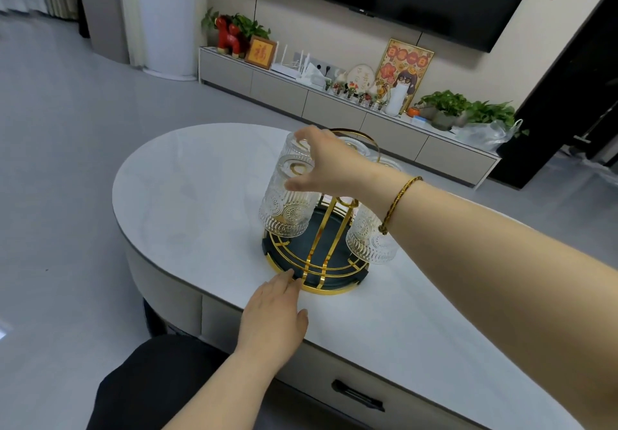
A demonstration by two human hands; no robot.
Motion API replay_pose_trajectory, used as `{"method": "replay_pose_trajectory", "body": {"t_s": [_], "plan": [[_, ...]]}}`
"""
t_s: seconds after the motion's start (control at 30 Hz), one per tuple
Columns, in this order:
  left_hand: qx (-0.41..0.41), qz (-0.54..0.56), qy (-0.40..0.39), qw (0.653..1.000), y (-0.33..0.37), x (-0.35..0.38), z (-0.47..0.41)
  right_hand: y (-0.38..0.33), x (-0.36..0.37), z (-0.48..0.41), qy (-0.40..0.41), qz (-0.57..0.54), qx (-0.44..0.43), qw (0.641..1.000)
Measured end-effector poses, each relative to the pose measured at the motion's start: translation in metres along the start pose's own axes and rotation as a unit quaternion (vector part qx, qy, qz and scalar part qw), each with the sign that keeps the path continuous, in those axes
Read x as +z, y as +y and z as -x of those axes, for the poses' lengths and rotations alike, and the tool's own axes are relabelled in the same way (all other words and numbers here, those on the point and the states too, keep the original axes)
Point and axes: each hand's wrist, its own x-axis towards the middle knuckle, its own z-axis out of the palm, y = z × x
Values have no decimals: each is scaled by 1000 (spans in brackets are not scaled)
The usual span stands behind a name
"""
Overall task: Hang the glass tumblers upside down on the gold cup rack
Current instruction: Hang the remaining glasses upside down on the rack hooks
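Nearest me, my left hand (272, 312) lies flat and spread on the table (187, 195), fingertips touching the near rim of the gold cup rack (321, 255). Taking the rack as my landmark: it stands toward the far middle of the table, a round gold wire base over a dark tray, with upright pegs and a hoop handle on top.

I count four glass tumblers at the rack, all upside down. The front-left tumbler (289, 202) sits tilted over a peg on the rack's left side; my right hand (326, 165) curls over its upturned base, thumb and fingers pinching it. A second tumbler (369, 237) hangs on the rack's right side, partly behind my right wrist, which wears one braided bracelet (399, 200). Two more show only as bases behind my hand, hard to make out.

Left of the rack the table is bare up to its curved edge; open floor lies beyond.

Far behind the rack, a low cabinet (281, 90) carries one framed picture (260, 52) with a gold Chinese character.
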Motion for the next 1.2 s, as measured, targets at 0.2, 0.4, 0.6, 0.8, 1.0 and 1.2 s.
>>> {"method": "replay_pose_trajectory", "body": {"t_s": [0.2,0.4,0.6,0.8,1.0,1.2], "plan": [[18,30,60,998,23,1,-1,21,-24,41,119,-12,-48,992],[117,36,-19,992,55,25,-3,80,-36,112,207,-16,5,978],[148,29,-70,986,90,56,-10,170,-11,193,286,-113,179,935],[129,-54,-88,986,98,77,-18,252,34,253,385,-163,360,834],[129,-73,-98,984,98,76,-19,299,66,254,364,-231,483,762],[120,-77,-92,986,102,72,-17,326,75,219,330,-225,482,780]]}}
